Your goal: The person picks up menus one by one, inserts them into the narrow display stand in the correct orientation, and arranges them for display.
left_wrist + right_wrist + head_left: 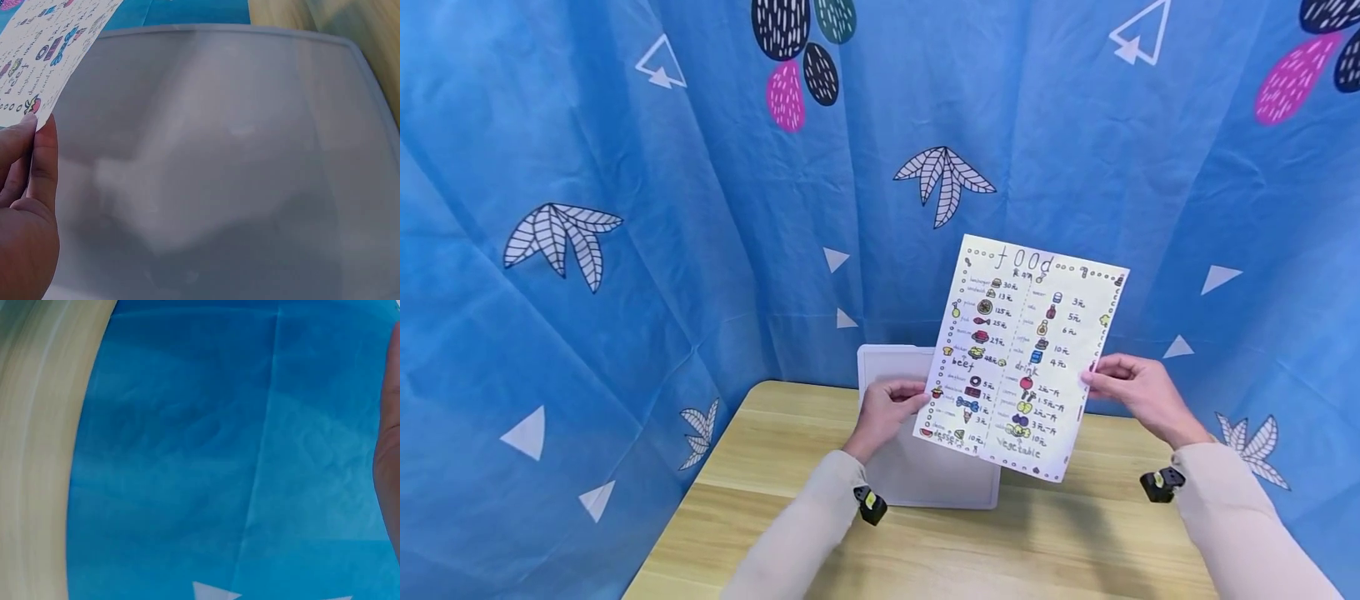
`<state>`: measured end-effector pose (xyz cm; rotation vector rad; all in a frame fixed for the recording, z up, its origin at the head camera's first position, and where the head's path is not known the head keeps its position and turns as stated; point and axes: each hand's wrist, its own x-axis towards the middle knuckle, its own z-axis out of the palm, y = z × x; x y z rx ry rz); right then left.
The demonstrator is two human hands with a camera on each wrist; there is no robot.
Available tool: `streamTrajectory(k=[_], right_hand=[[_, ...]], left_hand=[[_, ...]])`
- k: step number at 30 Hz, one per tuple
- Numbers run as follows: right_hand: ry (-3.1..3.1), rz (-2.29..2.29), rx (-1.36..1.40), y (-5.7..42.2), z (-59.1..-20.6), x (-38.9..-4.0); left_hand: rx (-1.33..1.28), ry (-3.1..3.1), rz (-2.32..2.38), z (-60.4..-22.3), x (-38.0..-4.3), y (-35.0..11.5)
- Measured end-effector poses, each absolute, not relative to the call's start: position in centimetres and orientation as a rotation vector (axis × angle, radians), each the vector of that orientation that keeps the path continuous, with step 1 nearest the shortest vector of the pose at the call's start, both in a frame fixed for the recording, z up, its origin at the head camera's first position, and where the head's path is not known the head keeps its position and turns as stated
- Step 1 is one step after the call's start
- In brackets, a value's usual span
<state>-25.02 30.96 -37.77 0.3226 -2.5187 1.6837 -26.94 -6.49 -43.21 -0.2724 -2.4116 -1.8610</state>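
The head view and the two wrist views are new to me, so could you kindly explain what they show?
There is no robot here, only a person working bare-handed. The widest picture comes from a camera worn on the head, looking forward and down; the other two come from a camera on each wrist. The left hand and right hand pinch opposite edges of a paper sheet headed "food", covered with small drawings and prices. A pale rimmed panel lies on a wooden table, and a blue patterned curtain hangs behind. The left wrist view shows mostly the panel; the right one, mostly the curtain.
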Motion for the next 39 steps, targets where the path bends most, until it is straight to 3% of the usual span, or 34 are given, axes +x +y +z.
streamTrajectory(k=[39], right_hand=[[-2.524,1.613,0.416,25.6,-32.5,-30.3]], left_hand=[[-0.275,-2.367,-1.715,-36.1,-30.1,-12.6]])
